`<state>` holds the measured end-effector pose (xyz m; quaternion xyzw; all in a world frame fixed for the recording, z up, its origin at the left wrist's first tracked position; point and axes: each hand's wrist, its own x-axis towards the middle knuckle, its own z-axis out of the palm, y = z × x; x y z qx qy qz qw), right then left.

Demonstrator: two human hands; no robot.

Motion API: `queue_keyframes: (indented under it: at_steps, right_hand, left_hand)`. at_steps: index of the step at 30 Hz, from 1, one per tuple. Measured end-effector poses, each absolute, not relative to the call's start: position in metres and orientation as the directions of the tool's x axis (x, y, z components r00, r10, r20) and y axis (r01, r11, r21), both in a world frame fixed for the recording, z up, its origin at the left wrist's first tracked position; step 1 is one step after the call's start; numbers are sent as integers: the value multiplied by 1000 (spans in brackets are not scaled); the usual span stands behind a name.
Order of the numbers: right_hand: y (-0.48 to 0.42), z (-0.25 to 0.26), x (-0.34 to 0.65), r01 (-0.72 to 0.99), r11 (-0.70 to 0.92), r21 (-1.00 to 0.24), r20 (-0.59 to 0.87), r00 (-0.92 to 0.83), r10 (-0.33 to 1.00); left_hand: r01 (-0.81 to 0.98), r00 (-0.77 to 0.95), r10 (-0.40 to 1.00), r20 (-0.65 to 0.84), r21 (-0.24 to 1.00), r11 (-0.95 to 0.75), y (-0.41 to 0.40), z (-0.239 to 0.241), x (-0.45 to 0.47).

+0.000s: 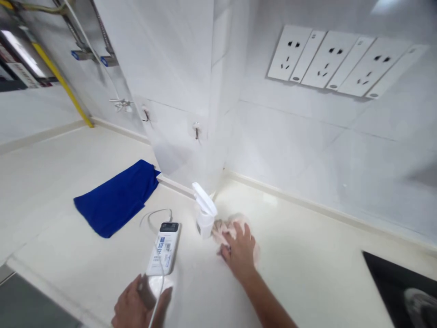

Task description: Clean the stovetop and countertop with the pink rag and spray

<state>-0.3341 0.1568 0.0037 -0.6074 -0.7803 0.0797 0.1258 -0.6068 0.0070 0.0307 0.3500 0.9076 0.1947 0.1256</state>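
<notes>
My right hand point(240, 252) rests on a crumpled pale pink cloth point(227, 229), its fingers gathered into the folds on the white countertop point(293, 255). Just left of the cloth stands a white spray bottle point(205, 213), tilted in the view, with its trigger head toward the wall. At the bottom edge my left hand point(138, 305) is partly cut off by the frame. A thin white cable point(160, 269) crosses in front of it and runs from a white power bank with a digital display point(165, 247). A small grey-brown object point(146, 291) shows at my left fingers, unclear.
A folded blue towel point(116, 199) lies on the counter to the left. A black glass surface point(399, 291) is set into the counter at lower right. White tile walls carry a row of wall sockets point(341, 61), and a yellow pipe point(61, 82) runs at upper left.
</notes>
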Motion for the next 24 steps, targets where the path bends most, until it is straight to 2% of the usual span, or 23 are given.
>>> queue_keyframes:
  at_steps: [3,7,9,12,15,19,21,24]
  right_hand:
    - [57,-18,-332,918,265,-294,149,-230,962]
    - [-27,-38,-332,852,395,-344,176,-355,918]
    - [-29,-39,-328,821,430,-376,132,-412,902]
    - [23,-27,-309,848,386,-362,34,-402,915]
    - [113,-5,-270,937,227,-265,7,-233,972]
    - [209,15,-176,983,-118,-140,70,129,989]
    - [226,20,-115,942,-314,-117,65,323,944]
    - [207,30,-32,853,-511,-107,44,517,855]
  left_hand:
    - [645,-668,737,-103,414,642,34,34,-616]
    - [702,-590,796,-134,403,588,62,37,-618]
    - [698,-585,796,-159,402,593,73,39,-618]
    - [676,-609,770,-191,383,630,84,41,-619]
    - [704,-585,778,-230,332,628,90,45,-621]
    - [715,-592,758,-272,256,650,93,54,-618]
    - [724,-589,757,-282,232,650,96,56,-616]
    - [719,-615,737,-280,185,670,103,51,-620]
